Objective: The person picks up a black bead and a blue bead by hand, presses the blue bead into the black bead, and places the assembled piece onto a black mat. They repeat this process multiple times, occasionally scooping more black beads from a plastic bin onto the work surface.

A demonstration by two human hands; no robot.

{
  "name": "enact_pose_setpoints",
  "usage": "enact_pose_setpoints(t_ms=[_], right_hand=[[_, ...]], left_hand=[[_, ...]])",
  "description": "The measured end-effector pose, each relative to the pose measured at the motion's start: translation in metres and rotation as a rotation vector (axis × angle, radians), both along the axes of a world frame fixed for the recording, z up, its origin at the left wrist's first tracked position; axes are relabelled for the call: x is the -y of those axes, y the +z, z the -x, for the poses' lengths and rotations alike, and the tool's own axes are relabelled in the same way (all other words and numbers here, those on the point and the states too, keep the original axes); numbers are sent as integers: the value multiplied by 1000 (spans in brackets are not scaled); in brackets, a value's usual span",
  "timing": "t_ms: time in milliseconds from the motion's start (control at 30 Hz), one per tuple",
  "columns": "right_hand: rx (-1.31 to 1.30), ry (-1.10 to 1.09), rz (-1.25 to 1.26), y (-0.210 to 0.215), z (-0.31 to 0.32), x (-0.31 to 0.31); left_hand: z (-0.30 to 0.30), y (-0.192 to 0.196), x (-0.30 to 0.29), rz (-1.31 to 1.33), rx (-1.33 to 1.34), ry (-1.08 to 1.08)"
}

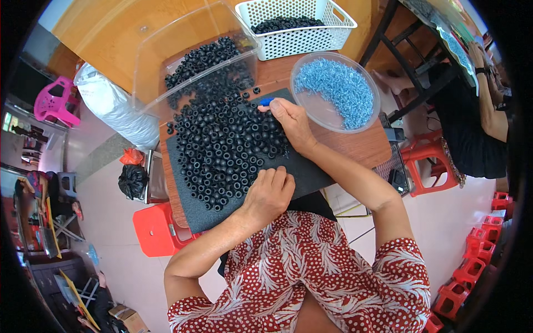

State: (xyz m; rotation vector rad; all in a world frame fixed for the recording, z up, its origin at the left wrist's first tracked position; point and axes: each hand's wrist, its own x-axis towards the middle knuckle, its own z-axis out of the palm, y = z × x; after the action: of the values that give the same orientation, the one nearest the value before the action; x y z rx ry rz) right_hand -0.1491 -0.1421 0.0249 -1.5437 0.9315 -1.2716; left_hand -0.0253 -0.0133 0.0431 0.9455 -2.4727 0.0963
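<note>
A heap of small black ring-shaped pieces [219,147] covers much of a dark grey mat [319,166]. At the heap's right edge, my right hand [292,123] is closed on a small blue tool handle [266,101]; what lies at its other end is hidden. Closer to my body, my left hand [270,191] rests at the mat's near edge with its fingers curled together beside the black pieces. Whatever those fingers may hold is out of sight. Just right of my right hand stands a round clear tub [311,114] with many tiny light-blue pieces [336,89].
A clear plastic bin [194,83] lies tipped at the heap's far side, black pieces inside. Behind stands a white perforated basket [302,44] with more. The wooden table [366,145] has a red stool [155,230] at its left. Another person's arm [488,105] shows far right.
</note>
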Motion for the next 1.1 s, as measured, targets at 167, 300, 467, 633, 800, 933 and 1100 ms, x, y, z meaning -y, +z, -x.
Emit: enact_pose_setpoints(t_ms=[167, 300, 467, 633, 800, 933, 1100], right_hand=[[-106, 46, -10, 11, 6, -3], [-115, 70, -46, 20, 12, -3], [13, 54, 46, 2, 12, -1], [-153, 100, -56, 13, 21, -8], [-327, 40, -5, 13, 22, -11], [-323, -28, 162, 0, 19, -14], [-302, -39, 271, 10, 18, -19]], left_hand=[[-3, -4, 7, -25, -43, 47], [-5, 0, 13, -105, -133, 81], [-13, 19, 16, -288, -522, 248], [-32, 33, 21, -1156, -1462, 335], [-38, 38, 19, -1339, -1660, 279], [-40, 37, 20, -1412, -1795, 190], [-37, 42, 21, -1379, -1764, 220]])
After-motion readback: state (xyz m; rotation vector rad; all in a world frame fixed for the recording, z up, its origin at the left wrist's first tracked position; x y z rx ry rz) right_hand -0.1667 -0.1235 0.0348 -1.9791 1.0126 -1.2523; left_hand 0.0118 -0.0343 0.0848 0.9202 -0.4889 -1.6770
